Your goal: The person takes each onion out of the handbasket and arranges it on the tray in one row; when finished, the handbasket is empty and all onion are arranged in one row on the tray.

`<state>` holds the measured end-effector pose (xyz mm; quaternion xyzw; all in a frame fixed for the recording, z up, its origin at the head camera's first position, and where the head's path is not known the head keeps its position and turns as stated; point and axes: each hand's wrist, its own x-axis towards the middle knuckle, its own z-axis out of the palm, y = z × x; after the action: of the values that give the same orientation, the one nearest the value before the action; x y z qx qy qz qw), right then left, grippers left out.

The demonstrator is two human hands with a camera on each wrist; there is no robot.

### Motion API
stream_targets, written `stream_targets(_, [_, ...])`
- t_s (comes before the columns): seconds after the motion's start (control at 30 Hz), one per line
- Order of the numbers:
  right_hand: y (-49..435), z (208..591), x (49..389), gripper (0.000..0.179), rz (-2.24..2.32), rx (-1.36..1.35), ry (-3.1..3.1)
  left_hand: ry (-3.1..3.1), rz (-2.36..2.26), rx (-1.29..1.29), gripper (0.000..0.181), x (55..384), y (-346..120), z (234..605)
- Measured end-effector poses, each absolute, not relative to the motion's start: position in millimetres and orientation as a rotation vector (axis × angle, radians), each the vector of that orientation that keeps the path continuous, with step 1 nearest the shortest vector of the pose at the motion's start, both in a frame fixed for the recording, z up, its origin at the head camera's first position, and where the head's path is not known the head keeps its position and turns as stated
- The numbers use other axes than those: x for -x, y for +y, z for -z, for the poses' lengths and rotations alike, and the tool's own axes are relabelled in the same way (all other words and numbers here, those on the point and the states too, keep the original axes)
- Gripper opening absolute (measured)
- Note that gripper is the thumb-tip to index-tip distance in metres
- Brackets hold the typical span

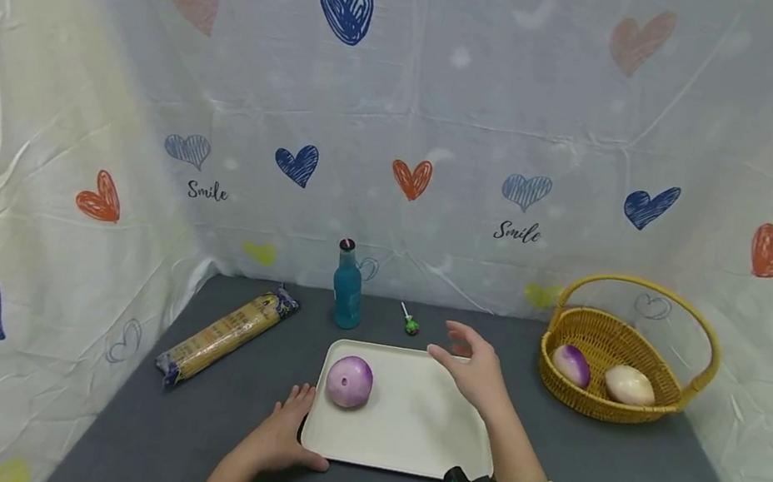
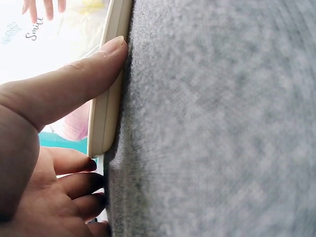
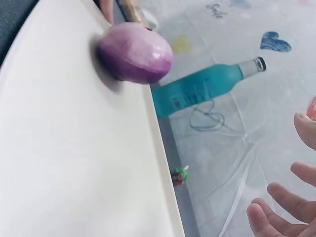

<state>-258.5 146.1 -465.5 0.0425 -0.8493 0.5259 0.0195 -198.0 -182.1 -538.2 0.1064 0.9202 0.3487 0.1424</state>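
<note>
A cream tray (image 1: 420, 415) lies on the dark table with a purple turnip (image 1: 349, 382) near its left side. My left hand (image 1: 284, 431) rests at the tray's near-left corner, its thumb along the front rim and its fingers spread by the left edge. In the left wrist view, that thumb (image 2: 84, 79) touches the tray's side wall. Above the tray's far right part, my right hand (image 1: 475, 371) hovers with parted fingers and holds nothing. The right wrist view shows its fingers (image 3: 289, 200) apart from the turnip (image 3: 136, 53) and the tray.
A yellow wicker basket (image 1: 603, 406) at the right holds a purple-and-white turnip (image 1: 572, 365) and a pale one (image 1: 629, 385). Behind the tray stand a blue bottle (image 1: 347, 290) and a lollipop (image 1: 410, 323). A long noodle-like packet (image 1: 227, 335) lies to the left.
</note>
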Motion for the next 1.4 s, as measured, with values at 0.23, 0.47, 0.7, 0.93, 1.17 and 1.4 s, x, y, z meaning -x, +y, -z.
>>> stream_targets(0.23, [168.5,463.4,260.6,0.068,-1.586,-0.125,-2.658,2.658,-0.999,-0.298,0.128,199.4,-182.2,541.6])
stream_targets(0.47, [204.5,455.9,267.0,0.074,-1.502,-0.064,-2.720,2.660,-1.006,-0.305,0.127,199.2,-182.8,542.2])
stream_targets(0.7, [249.7,446.3,275.1,0.078,-1.425,-0.004,-2.801,2.662,-0.992,-0.293,0.127,197.9,-181.8,539.6])
stream_targets(0.93, [287.9,437.2,282.1,0.080,-1.399,0.047,-2.846,2.655,-0.996,-0.293,0.126,197.7,-181.4,537.0])
stream_targets(1.17, [320.8,428.0,297.5,0.083,-1.449,0.113,-2.880,2.661,-0.994,-0.295,0.126,198.1,-182.0,539.7])
stream_targets(1.4, [350.2,430.2,317.5,0.087,-1.599,0.175,-2.903,2.664,-0.985,-0.291,0.127,198.4,-181.3,540.4])
